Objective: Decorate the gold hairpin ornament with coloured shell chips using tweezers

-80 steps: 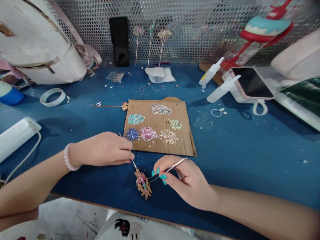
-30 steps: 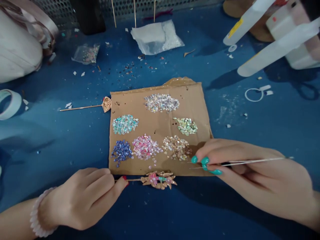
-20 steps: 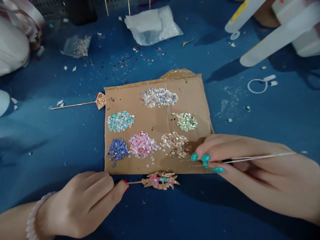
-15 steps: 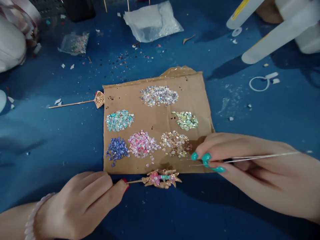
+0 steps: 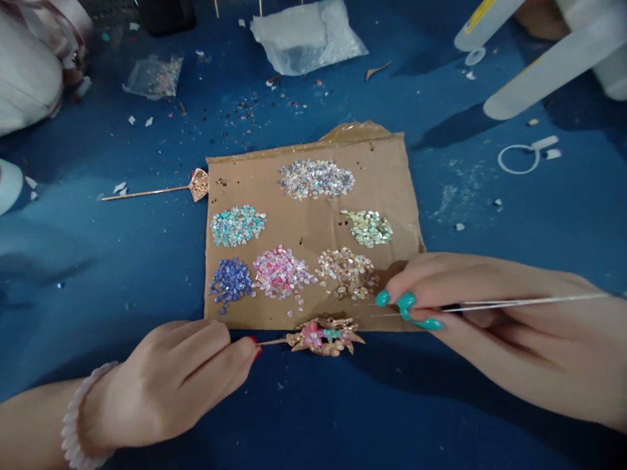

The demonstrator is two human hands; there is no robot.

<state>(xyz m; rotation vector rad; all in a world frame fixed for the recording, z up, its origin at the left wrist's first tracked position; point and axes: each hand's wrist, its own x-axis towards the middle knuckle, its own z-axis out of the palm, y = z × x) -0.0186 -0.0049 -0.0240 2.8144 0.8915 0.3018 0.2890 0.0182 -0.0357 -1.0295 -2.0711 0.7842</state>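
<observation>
My left hand (image 5: 166, 378) is closed, pinching the thin stem of a gold hairpin (image 5: 326, 337). Pink flowers, turquoise beads and gold leaf shapes make up the hairpin's head, held at the near edge of a cardboard sheet (image 5: 294, 228). Between the fingers of my right hand (image 5: 470, 320) is a pair of thin tweezers (image 5: 519, 302), tips over the board's lower right. Nearest to those tips lies a pile of beige chips (image 5: 345, 271). Pink chips (image 5: 281, 271) and blue chips (image 5: 232, 282) sit to its left. I cannot make out anything between the tweezer tips.
Farther up the board are silver chips (image 5: 317, 178), turquoise chips (image 5: 238, 225) and green chips (image 5: 371, 228). A second gold hairpin (image 5: 157, 190) touches the board's left edge. Plastic bags (image 5: 308, 39), white tubes (image 5: 548, 72), a clear ring (image 5: 519, 158) and scraps lie on the blue table.
The whole view has shifted slightly, so things appear a little higher and farther right. Both hands keep their grips, the left on the hairpin and the right on the tweezers.
</observation>
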